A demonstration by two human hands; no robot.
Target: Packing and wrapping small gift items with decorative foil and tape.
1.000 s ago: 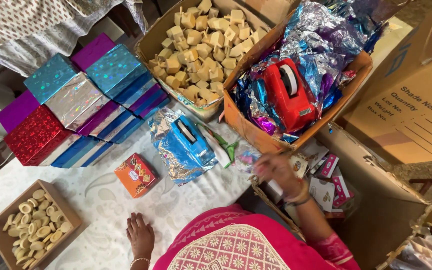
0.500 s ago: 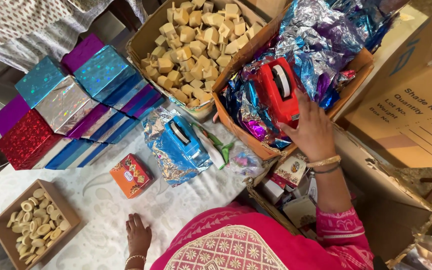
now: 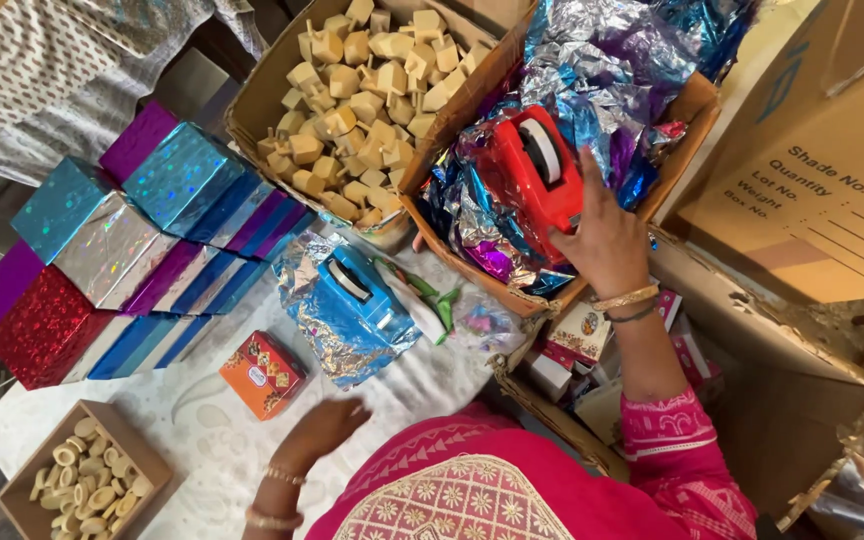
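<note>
Cloth-covered table (image 3: 202, 440) under boxes (image 3: 122, 250)

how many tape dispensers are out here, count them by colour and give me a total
Red tape dispenser: 1, lying on the foil sheets in the cardboard box, right hand touching it.
Blue tape dispenser: 1, on a foil sheet on the table, apart from the left hand.
Total: 2

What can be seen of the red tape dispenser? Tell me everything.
The red tape dispenser looks like glossy plastic, with a pale roll of tape set in its top. It lies tilted on crumpled shiny wrapping foil inside a brown cardboard box. The right hand grips its lower end. Its base is hidden in the foil.
</note>
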